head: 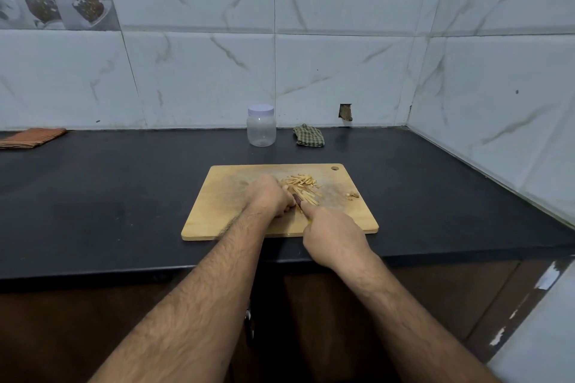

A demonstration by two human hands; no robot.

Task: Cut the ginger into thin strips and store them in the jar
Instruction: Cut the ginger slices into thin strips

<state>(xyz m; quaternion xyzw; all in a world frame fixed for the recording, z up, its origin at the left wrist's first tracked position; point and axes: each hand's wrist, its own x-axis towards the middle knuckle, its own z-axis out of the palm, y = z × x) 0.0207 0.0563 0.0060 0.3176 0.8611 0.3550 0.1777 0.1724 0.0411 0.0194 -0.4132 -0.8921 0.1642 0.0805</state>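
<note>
Most of the ginger lies as strips point(301, 184) on the cutting board point(217, 196), the right hand point(334, 238) wrapped round a knife point(297, 200), the left hand point(268, 194) curled over something hidden, the jar point(261, 126) capped and empty.

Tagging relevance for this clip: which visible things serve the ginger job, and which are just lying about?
In use: cutting board, ginger strips, ginger piece, knife, jar, left hand, right hand.
Lying about: checked cloth, orange cloth.
</note>
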